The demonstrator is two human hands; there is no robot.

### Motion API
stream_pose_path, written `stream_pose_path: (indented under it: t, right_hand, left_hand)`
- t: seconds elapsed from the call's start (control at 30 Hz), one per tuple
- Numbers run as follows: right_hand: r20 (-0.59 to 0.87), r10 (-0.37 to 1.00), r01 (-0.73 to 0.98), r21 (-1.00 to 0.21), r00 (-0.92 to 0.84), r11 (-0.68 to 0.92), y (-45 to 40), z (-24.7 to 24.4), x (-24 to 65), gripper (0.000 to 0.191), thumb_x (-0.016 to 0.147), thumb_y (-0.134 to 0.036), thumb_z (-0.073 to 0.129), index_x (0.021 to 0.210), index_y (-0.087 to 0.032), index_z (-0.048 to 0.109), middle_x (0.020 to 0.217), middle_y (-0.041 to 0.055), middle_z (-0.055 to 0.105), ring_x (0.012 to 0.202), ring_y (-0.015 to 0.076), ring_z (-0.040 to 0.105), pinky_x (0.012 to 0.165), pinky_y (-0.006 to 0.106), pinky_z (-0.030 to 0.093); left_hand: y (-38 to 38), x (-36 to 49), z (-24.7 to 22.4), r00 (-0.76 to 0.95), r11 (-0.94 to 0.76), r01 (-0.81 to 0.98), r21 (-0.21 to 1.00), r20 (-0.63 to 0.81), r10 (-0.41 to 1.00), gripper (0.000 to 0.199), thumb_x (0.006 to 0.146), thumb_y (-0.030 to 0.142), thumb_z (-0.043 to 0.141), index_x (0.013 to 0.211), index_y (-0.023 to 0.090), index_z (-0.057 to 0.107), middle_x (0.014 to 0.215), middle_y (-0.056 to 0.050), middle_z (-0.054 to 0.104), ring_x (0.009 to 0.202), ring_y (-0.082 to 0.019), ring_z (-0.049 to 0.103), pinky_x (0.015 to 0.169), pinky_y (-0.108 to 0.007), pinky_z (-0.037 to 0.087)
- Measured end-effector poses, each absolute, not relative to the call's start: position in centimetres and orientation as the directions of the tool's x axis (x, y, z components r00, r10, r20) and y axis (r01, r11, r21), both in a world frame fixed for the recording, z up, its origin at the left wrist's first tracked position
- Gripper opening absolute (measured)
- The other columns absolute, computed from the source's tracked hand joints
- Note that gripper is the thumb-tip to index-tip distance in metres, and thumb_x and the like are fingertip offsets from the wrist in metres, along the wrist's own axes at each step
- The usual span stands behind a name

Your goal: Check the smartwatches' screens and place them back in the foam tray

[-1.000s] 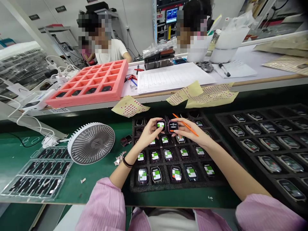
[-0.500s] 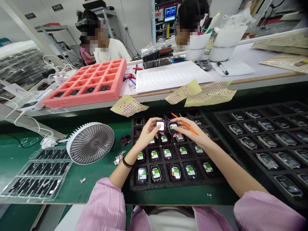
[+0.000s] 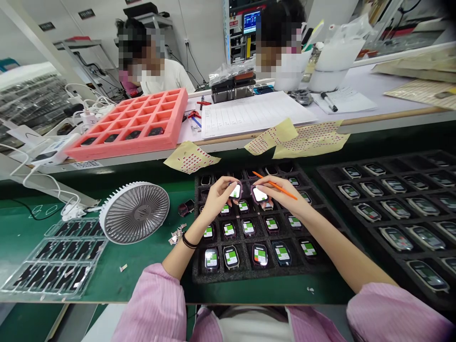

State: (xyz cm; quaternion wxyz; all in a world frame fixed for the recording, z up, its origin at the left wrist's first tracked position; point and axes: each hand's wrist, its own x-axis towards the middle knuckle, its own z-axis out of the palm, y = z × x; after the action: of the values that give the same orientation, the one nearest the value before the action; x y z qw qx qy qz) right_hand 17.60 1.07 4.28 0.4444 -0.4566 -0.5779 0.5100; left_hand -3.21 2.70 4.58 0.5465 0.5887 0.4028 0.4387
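Since the previous frame, the left-hand smartwatch [image 3: 235, 191] and the right-hand smartwatch [image 3: 259, 194] had tilted and dropped slightly, and their screens now appeared white, possibly from glare. A green-topped counter [image 3: 149, 285] carried a black foam tray [image 3: 256, 276] holding rows of smartwatches, with a second black tray [image 3: 333, 190] to its right and a grey desk fan [image 3: 134, 213] to its left. Both hands were closed in a grasp above the upper rows of the first tray. The left hand [image 3: 219, 197] pinched the left-hand smartwatch between thumb and fingers. The right hand [image 3: 283, 194] gripped the right-hand smartwatch and also held an orange stylus [image 3: 276, 186]. The two smartwatches were just apart, not touching.
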Motion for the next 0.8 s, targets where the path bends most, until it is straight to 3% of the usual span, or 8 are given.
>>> stream_pose_path:
  t: [0.2,0.33,0.53,0.63,0.8]
  right_hand:
    - [0.043,0.987,0.098,-0.993,-0.157,0.059,1.18,4.11,17.5,0.026,0.078,-0.045,0.07,0.086,-0.02,0.068,0.069,0.0011,0.063,0.048,0.0123,0.056,0.04,0.024,0.039]
    - [0.038,0.98,0.071,-0.996,-0.194,0.052,1.1,4.48,17.52,0.028,0.079,-0.045,0.069,0.091,-0.02,0.067,0.069,0.0005,0.063,0.049,0.0139,0.06,0.041,0.024,0.039]
    - [0.053,0.961,0.047,-0.997,-0.272,0.069,1.07,4.64,17.83,0.034,0.076,-0.04,0.073,0.102,-0.021,0.063,0.093,0.0039,0.068,0.048,0.0097,0.059,0.047,0.026,0.045]
    - [0.058,0.963,0.05,-0.996,-0.263,0.073,1.03,4.73,17.75,0.031,0.078,-0.042,0.071,0.099,-0.021,0.064,0.082,0.0025,0.068,0.048,0.0115,0.06,0.046,0.026,0.044]
    - [0.057,0.975,0.04,-0.997,-0.215,0.067,0.87,4.84,17.34,0.025,0.081,-0.044,0.067,0.093,-0.022,0.066,0.063,0.0003,0.062,0.05,0.0162,0.062,0.043,0.026,0.04]
  left_hand:
    - [2.73,-3.23,4.55,0.312,-0.073,0.001,0.997,0.069,0.947,0.033,0.084,0.047,0.06,0.096,0.017,0.06,0.076,-0.001,0.064,0.049,-0.01,0.061,0.041,-0.018,0.044]
    - [2.79,-3.32,4.5,0.346,-0.079,0.006,0.997,0.072,0.936,0.035,0.085,0.045,0.059,0.106,0.017,0.058,0.091,-0.004,0.065,0.056,-0.01,0.065,0.043,-0.017,0.046]
    - [2.82,-3.39,4.47,0.38,-0.092,-0.007,0.996,0.087,0.921,0.045,0.081,0.044,0.065,0.116,0.018,0.053,0.113,-0.01,0.061,0.07,-0.014,0.068,0.044,-0.016,0.049]
    - [2.88,-3.43,4.44,0.369,-0.086,-0.004,0.996,0.082,0.926,0.043,0.082,0.047,0.063,0.113,0.018,0.054,0.109,-0.009,0.063,0.066,-0.013,0.068,0.043,-0.016,0.048]
    - [2.94,-3.44,4.38,0.345,-0.069,0.014,0.997,0.06,0.937,0.032,0.087,0.046,0.057,0.101,0.018,0.061,0.082,-0.003,0.065,0.055,-0.012,0.064,0.042,-0.019,0.046]
